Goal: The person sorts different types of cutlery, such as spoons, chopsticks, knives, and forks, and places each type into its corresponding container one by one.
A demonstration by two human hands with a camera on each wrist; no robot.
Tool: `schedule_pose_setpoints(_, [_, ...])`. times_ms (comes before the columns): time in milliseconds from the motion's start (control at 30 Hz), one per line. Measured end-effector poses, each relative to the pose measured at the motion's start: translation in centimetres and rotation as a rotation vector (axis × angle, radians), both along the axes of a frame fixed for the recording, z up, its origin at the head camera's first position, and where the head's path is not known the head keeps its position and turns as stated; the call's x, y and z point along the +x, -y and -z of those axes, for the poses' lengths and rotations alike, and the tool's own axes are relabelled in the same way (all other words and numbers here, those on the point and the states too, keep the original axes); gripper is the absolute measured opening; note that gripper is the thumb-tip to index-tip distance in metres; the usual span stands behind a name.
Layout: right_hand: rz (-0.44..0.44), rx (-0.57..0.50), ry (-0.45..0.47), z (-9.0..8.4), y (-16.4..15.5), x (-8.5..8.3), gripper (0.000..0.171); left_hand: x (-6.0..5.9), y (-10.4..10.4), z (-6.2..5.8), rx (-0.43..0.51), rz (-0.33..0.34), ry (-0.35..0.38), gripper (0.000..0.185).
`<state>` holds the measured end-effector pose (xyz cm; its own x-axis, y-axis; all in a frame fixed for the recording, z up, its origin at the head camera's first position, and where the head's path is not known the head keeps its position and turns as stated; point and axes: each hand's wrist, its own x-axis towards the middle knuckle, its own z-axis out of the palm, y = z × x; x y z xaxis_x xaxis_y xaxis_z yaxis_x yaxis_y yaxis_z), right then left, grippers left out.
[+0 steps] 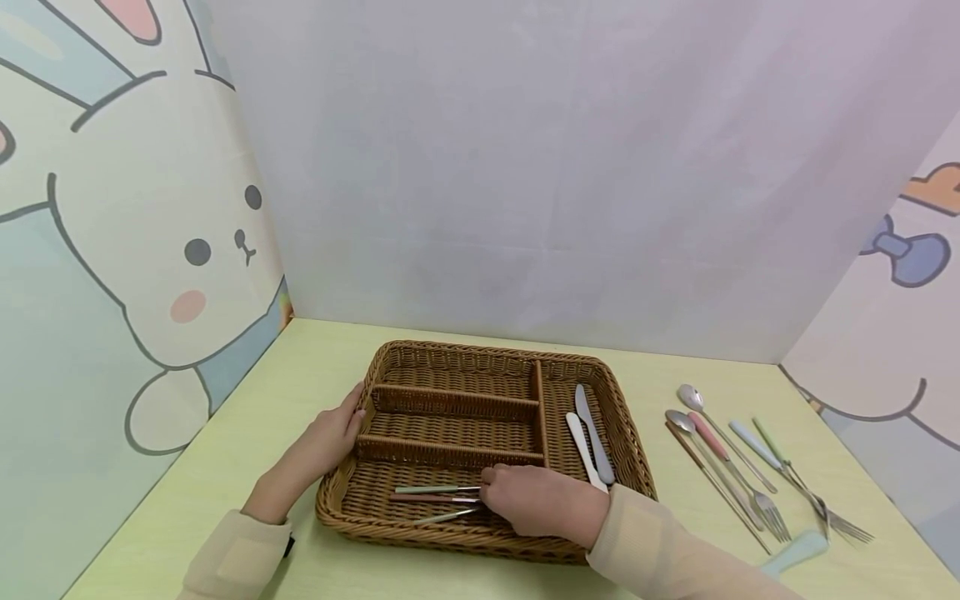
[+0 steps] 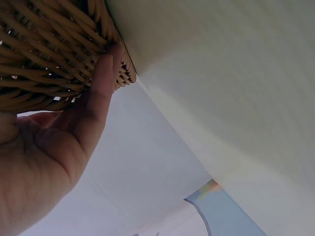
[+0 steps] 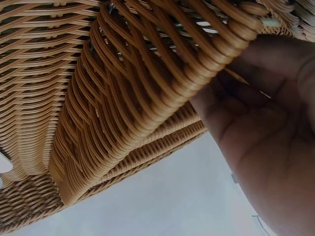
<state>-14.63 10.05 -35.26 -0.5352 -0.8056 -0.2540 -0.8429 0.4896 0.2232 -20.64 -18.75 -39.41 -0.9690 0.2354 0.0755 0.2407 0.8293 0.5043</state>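
Note:
A brown wicker tray (image 1: 480, 350) with dividers stands in the middle of the pale green table. My left hand (image 1: 348, 425) rests flat against its left outer wall, thumb by the rim; the left wrist view shows a straight finger (image 2: 101, 83) along the weave (image 2: 44, 49). My right hand (image 1: 495, 493) lies in the front compartment, fingertips touching the ends of three slim utensils (image 1: 438, 492) with green, pink and pale handles, which lie splayed on the tray floor. In the right wrist view the palm (image 3: 266, 128) sits beside a wicker divider (image 3: 123, 98). Two knives (image 1: 592, 437) lie in the right compartment.
On the table right of the tray lie several spoons (image 1: 693, 400), forks (image 1: 772, 510) and thin sticks. A pale blue handle (image 1: 798, 550) sits near the front edge. Cartoon-printed panels wall in the left, back and right sides.

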Motion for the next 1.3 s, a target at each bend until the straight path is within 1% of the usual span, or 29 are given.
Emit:
schedule_pose_setpoints(133, [0.007, -0.001, 0.019, 0.0, -0.1, -0.1, 0.022, 0.0, 0.0, 0.0, 0.001, 0.001, -0.005, 0.051])
schedule_pose_setpoints(267, [0.007, 0.002, 0.004, 0.0, -0.1, -0.2, 0.026, 0.0, 0.0, 0.1, 0.002, 0.005, -0.012, 0.051])
schedule_pose_setpoints(367, [0.002, -0.014, -0.015, -0.1, -0.3, -0.3, 0.023, -0.1, 0.1, 0.1, 0.001, 0.005, -0.014, 0.052])
schedule_pose_setpoints(467, [-0.010, -0.041, -0.052, -0.3, -0.5, -0.5, 0.015, -0.2, 0.1, 0.2, 0.001, 0.004, -0.011, 0.052])
schedule_pose_setpoints(600, [0.005, -0.101, -0.082, -0.8, -0.9, -0.8, 0.007, -0.2, 0.1, 0.3, 0.002, 0.001, -0.013, 0.052])
schedule_pose_setpoints(667, [0.019, -0.148, -0.092, -1.1, -1.2, -1.0, 0.005, -0.2, 0.1, 0.4, 0.003, 0.002, -0.014, 0.052])
schedule_pose_setpoints(800, [0.027, -0.263, -0.145, -1.7, -2.2, -1.4, 0.001, -0.2, 0.1, 0.3, 0.004, 0.001, -0.012, 0.052])
schedule_pose_setpoints(900, [0.040, -0.342, -0.172, -2.2, -3.1, -1.8, 0.007, -0.2, 0.1, 0.3, 0.005, -0.001, -0.011, 0.052])
schedule_pose_setpoints(1000, [0.077, -0.400, -0.162, -2.5, -4.1, -2.2, 0.018, -0.2, 0.0, 0.3, 0.009, -0.005, -0.011, 0.052])
schedule_pose_setpoints(1033, [0.096, -0.416, -0.152, -2.6, -4.5, -2.4, 0.019, -0.2, 0.0, 0.2, 0.008, -0.006, -0.011, 0.052])
schedule_pose_setpoints(1100, [0.131, -0.446, -0.141, -2.8, -5.3, -2.6, 0.017, -0.2, 0.0, 0.2, 0.008, -0.007, -0.010, 0.052])
schedule_pose_setpoints(1200, [0.179, -0.474, -0.150, -2.9, -6.6, -3.1, 0.014, -0.2, 0.0, 0.2, 0.004, -0.001, -0.012, 0.052])
schedule_pose_setpoints(1300, [0.211, -0.487, -0.193, -2.8, -8.1, -3.6, 0.012, -0.1, 0.0, 0.2, 0.002, -0.001, -0.012, 0.052])
